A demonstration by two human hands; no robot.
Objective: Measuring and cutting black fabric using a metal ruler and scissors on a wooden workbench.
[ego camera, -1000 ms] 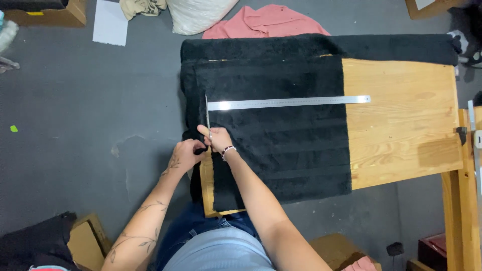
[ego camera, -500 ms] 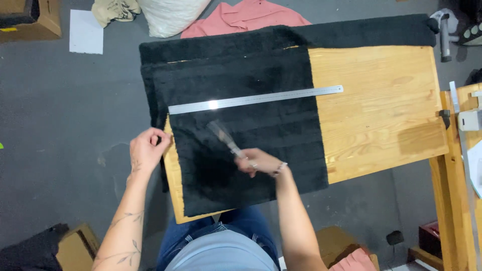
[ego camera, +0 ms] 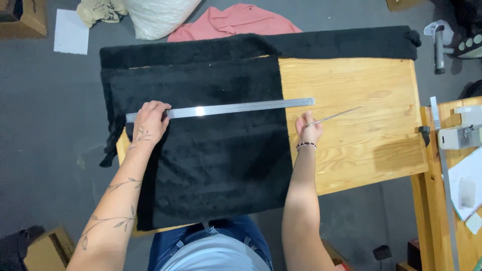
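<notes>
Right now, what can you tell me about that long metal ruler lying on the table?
The ruler is a long, thin, flat strip of shiny silver metal that catches a bright glare near its middle. It lies almost level across the black fuzzy fabric, its right end reaching onto the bare wooden table. The left hand presses on its left end. The right hand is apart from it, holding scissors.

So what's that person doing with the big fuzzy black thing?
A person leans over a wooden table with black fuzzy fabric spread over its left part. Their left hand rests on the left end of a long metal ruler lying across the fabric. Their right hand holds scissors over the bare wood, blades pointing right.
</notes>
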